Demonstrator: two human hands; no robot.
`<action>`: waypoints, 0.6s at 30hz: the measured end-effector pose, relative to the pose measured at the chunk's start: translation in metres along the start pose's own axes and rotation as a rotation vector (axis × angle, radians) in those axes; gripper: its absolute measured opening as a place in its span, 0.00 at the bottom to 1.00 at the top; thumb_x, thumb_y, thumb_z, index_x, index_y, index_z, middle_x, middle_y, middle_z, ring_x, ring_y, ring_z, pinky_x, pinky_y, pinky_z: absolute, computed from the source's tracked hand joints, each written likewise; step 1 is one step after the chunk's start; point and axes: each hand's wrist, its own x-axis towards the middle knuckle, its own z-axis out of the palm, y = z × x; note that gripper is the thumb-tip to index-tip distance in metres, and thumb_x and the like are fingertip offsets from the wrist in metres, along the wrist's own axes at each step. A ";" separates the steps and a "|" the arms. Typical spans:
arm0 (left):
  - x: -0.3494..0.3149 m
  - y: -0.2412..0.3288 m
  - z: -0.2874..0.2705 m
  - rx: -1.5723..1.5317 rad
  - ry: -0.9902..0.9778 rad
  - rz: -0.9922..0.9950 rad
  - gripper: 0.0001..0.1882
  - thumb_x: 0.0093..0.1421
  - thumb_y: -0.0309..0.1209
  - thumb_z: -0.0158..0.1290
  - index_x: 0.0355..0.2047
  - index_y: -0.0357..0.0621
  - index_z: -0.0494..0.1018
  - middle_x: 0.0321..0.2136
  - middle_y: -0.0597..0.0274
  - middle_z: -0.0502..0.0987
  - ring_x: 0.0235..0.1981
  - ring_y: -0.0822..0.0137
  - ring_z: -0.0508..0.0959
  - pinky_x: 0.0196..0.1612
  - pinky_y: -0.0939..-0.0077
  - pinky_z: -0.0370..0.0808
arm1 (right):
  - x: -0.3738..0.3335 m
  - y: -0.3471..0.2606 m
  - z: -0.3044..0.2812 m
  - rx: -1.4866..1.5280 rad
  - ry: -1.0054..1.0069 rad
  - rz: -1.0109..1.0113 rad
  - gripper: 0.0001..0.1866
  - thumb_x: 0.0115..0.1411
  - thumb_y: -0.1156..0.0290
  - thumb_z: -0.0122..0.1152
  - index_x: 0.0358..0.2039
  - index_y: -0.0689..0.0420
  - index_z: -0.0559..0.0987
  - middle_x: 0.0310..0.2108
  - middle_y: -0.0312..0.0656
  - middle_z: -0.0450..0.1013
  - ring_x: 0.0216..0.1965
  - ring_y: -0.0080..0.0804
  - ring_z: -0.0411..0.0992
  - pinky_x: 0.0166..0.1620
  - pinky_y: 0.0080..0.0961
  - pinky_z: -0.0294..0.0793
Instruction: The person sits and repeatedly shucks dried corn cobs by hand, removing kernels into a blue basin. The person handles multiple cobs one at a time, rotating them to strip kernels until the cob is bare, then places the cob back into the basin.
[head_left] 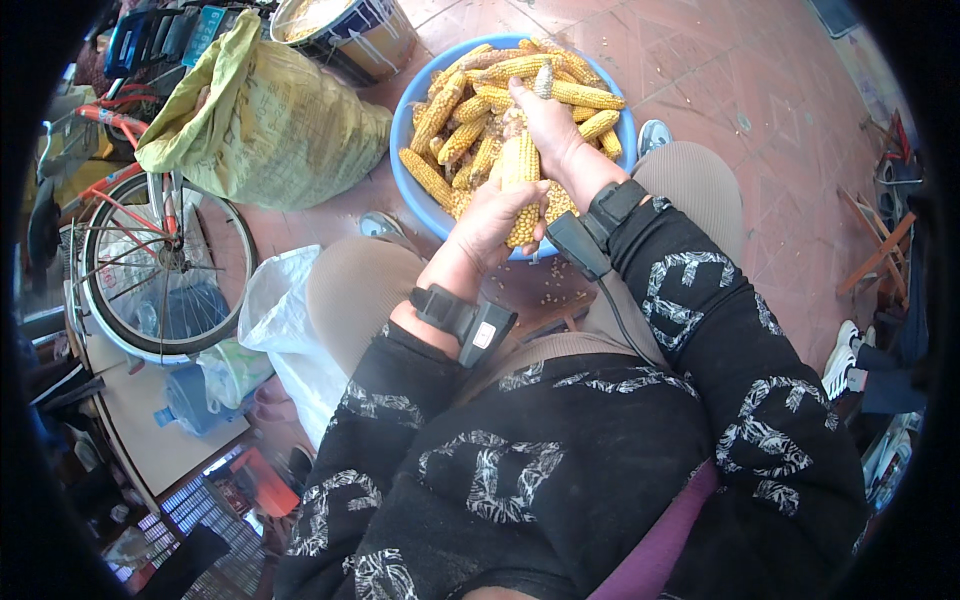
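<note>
My left hand (488, 222) is wrapped round a yellow ear of corn (522, 175), which points away from me over the near side of a blue basin (402, 165). Just beyond it, my right hand (550, 130) is closed round a pale, greyish corncob (543, 80), whose end sticks out past the thumb. The two hands are close together, and the cob's lower part is hidden by my right hand, so I cannot tell whether it touches the ear. Many husked ears (437, 112) fill the basin, with loose kernels among them.
A full yellow-green woven sack (290, 125) stands left of the basin, near a paint-splashed bucket (365, 45). A bicycle wheel (165, 260) and a white plastic bag (290, 310) are at the left. Scattered kernels (545, 285) lie on the tiled floor. Another person's shoe (842, 360) shows at the right.
</note>
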 end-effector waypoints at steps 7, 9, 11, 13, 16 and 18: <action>0.008 -0.002 -0.015 0.304 0.355 0.139 0.17 0.56 0.34 0.54 0.43 0.41 0.66 0.27 0.61 0.74 0.17 0.71 0.73 0.13 0.79 0.68 | 0.012 -0.004 -0.012 -0.168 -0.106 0.008 0.29 0.59 0.47 0.53 0.40 0.66 0.74 0.35 0.46 0.73 0.35 0.31 0.71 0.40 0.29 0.70; 0.012 -0.005 -0.020 0.542 0.450 0.183 0.21 0.54 0.36 0.56 0.45 0.40 0.65 0.29 0.60 0.75 0.18 0.72 0.74 0.16 0.80 0.69 | 0.013 -0.006 -0.013 -0.242 -0.087 -0.030 0.29 0.58 0.46 0.54 0.40 0.66 0.74 0.34 0.45 0.73 0.35 0.31 0.70 0.39 0.29 0.70; 0.016 -0.006 -0.022 0.847 0.551 0.256 0.25 0.53 0.36 0.56 0.48 0.38 0.63 0.32 0.57 0.76 0.23 0.68 0.77 0.22 0.76 0.73 | 0.012 -0.007 -0.012 -0.263 -0.065 -0.028 0.29 0.58 0.46 0.54 0.38 0.65 0.74 0.32 0.45 0.73 0.33 0.30 0.71 0.38 0.28 0.70; 0.014 -0.009 -0.020 1.114 0.635 0.341 0.27 0.53 0.37 0.57 0.49 0.36 0.62 0.35 0.52 0.76 0.30 0.61 0.78 0.31 0.71 0.74 | 0.009 -0.008 -0.012 -0.282 -0.067 -0.018 0.29 0.58 0.46 0.54 0.36 0.65 0.75 0.29 0.44 0.73 0.31 0.30 0.71 0.36 0.28 0.70; 0.009 -0.012 -0.010 1.311 0.696 0.320 0.27 0.51 0.40 0.57 0.47 0.39 0.64 0.38 0.45 0.75 0.39 0.48 0.76 0.41 0.59 0.72 | 0.007 -0.008 -0.010 -0.343 -0.052 -0.023 0.27 0.57 0.47 0.55 0.29 0.64 0.76 0.25 0.42 0.73 0.27 0.30 0.71 0.32 0.28 0.70; 0.007 -0.014 -0.004 1.305 0.690 0.341 0.23 0.51 0.40 0.56 0.44 0.41 0.65 0.38 0.43 0.75 0.41 0.43 0.74 0.44 0.55 0.71 | 0.008 -0.005 -0.009 -0.427 0.028 -0.066 0.25 0.57 0.48 0.55 0.24 0.62 0.77 0.21 0.42 0.72 0.24 0.30 0.71 0.31 0.28 0.70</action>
